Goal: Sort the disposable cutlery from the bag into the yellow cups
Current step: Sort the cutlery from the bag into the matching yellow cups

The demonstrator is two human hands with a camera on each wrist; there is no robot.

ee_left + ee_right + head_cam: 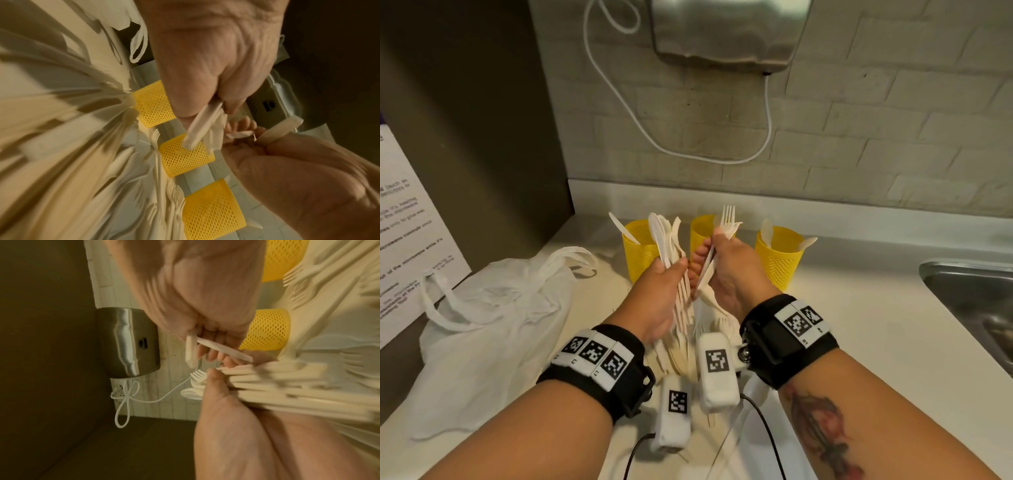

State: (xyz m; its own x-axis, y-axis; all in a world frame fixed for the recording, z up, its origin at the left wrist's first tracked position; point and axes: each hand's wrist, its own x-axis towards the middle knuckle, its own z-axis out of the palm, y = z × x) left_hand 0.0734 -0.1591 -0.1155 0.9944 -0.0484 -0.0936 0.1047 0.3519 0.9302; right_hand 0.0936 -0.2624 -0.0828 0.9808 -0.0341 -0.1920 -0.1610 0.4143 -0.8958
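White counter; brick wall; steel sink

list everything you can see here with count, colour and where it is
yellow cups: three, yellow mesh, in a row at the back of the counter; cutlery sticks out of the outer two
bundle of cutlery: many pieces, white, gripped in the left hand
forks: a few, white, held in the right hand over the middle cup
loose cutlery pile: many pieces, white, on the counter under the wrists
bag: one, white, lying on the counter at left
counter: one, white
sink: one, steel, far right
wall dryer: one, steel, with white cord
printed notice: one, white, left wall
left hand: grips the bundle
right hand: holds the forks
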